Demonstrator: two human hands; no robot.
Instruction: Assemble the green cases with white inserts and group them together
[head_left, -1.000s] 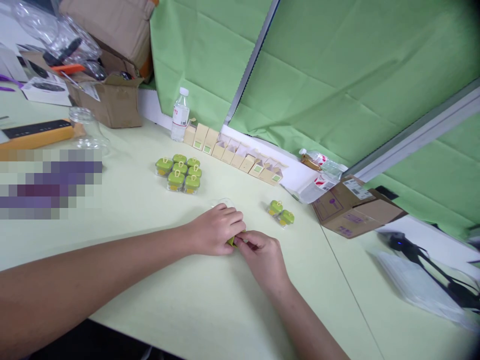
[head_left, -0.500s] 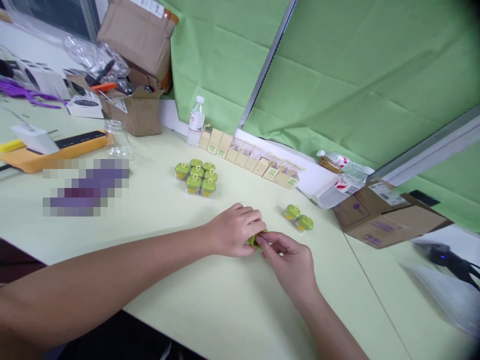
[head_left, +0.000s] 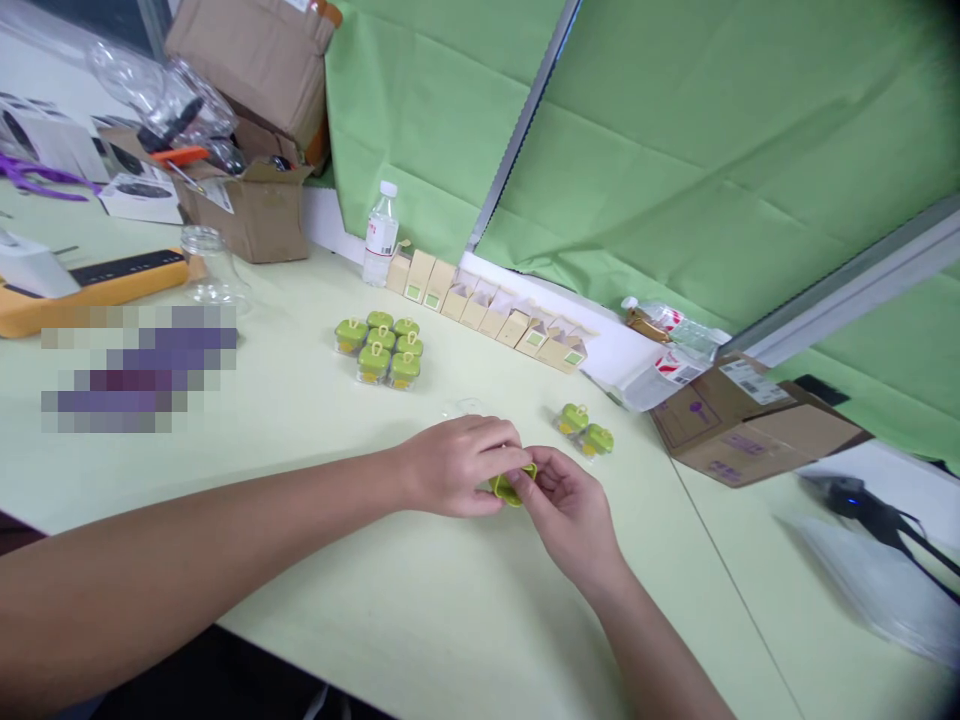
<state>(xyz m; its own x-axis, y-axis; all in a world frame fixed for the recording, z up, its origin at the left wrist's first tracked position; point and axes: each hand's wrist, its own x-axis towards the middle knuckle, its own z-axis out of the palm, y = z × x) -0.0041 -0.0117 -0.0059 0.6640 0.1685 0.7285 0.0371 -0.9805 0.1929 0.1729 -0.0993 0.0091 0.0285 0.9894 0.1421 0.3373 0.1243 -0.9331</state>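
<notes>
— Where's the green piece (head_left: 512, 487)?
— Pinched between both hands: left hand (head_left: 457, 466) clenched over it, right hand (head_left: 568, 505) gripping its edge. Two finished green boxes (head_left: 586, 430) sit just beyond.

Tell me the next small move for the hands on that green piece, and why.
Probably keep the left hand steady while the right hand presses the small green piece together: both hands pinch it between them, just above the table.

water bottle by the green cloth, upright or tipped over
Upright. The water bottle stands on its base on the table, white cap on top, beside the row of small cartons.
</notes>
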